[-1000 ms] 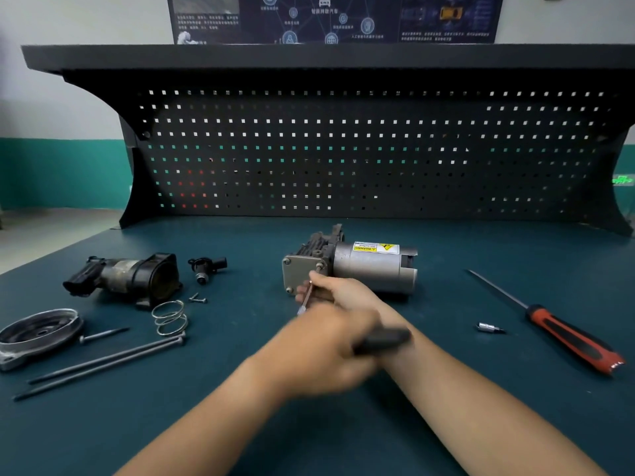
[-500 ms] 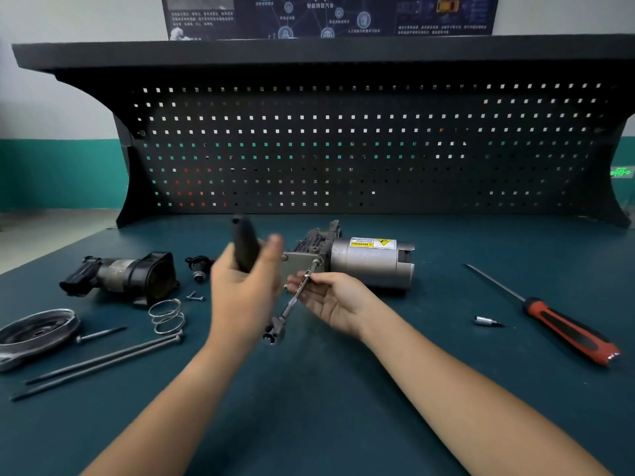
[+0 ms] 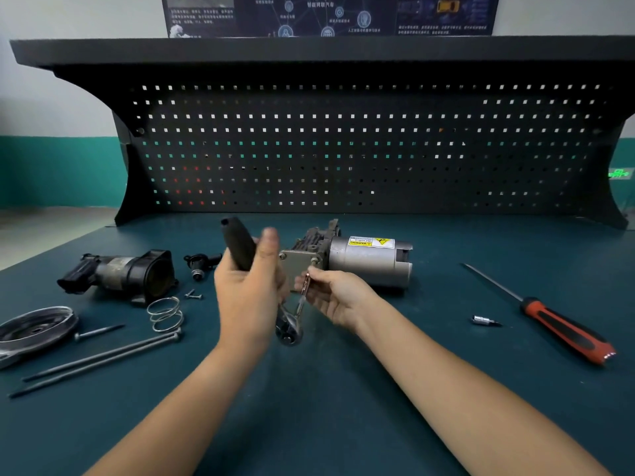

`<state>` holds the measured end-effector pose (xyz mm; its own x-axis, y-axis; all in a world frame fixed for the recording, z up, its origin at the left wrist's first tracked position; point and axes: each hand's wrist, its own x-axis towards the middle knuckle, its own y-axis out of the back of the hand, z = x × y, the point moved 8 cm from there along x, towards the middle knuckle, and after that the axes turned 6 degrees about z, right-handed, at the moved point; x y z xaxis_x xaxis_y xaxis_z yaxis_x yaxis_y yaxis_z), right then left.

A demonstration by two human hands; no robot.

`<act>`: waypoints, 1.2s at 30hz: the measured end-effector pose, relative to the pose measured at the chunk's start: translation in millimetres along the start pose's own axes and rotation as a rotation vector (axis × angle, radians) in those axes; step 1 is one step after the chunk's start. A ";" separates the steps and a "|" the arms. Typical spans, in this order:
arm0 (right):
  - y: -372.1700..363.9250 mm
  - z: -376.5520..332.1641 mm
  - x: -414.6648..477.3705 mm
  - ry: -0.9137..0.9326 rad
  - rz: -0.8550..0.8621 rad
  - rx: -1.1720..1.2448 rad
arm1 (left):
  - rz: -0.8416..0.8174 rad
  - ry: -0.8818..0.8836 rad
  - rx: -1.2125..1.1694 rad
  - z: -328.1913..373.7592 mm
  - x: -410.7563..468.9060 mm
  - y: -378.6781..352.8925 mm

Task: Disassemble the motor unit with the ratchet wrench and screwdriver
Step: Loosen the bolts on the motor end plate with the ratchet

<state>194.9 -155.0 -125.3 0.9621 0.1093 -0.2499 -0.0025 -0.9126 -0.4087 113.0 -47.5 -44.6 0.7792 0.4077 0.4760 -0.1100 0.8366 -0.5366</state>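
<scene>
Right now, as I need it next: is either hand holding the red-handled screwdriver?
No, the screwdriver lies untouched on the workbench at the right, while the left hand and right hand both hold the ratchet wrench.

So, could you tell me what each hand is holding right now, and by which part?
The left hand grips the ratchet wrench by its black handle; the right hand pinches the wrench's thin shaft near its tip, by the motor.
</scene>
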 end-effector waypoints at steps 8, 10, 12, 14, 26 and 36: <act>1.0 1.3 -7.4 -0.009 -0.002 -0.095 | -0.968 -0.434 0.956 -29.6 -63.4 -54.8; -2.5 0.7 -4.9 0.006 -0.006 -0.104 | -0.760 -0.423 0.766 -8.3 -48.7 -49.0; -0.9 -0.5 -1.3 0.019 0.004 -0.047 | -0.390 -0.257 0.488 9.1 -21.5 -24.0; -2.6 1.9 -1.4 -0.029 -0.030 0.023 | -0.136 -0.068 0.218 9.1 -0.4 -0.1; -14.2 6.8 -6.2 -0.068 -0.142 0.134 | 0.287 0.292 -0.205 -12.2 22.5 48.5; -8.1 5.9 -6.4 -0.034 -0.082 -0.004 | -0.157 -0.118 0.250 4.0 -5.8 4.1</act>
<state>187.2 -145.9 -125.6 0.9493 0.1966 -0.2454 0.0768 -0.9017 -0.4255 105.6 -45.0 -46.7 0.7235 0.2940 0.6246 -0.1535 0.9507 -0.2696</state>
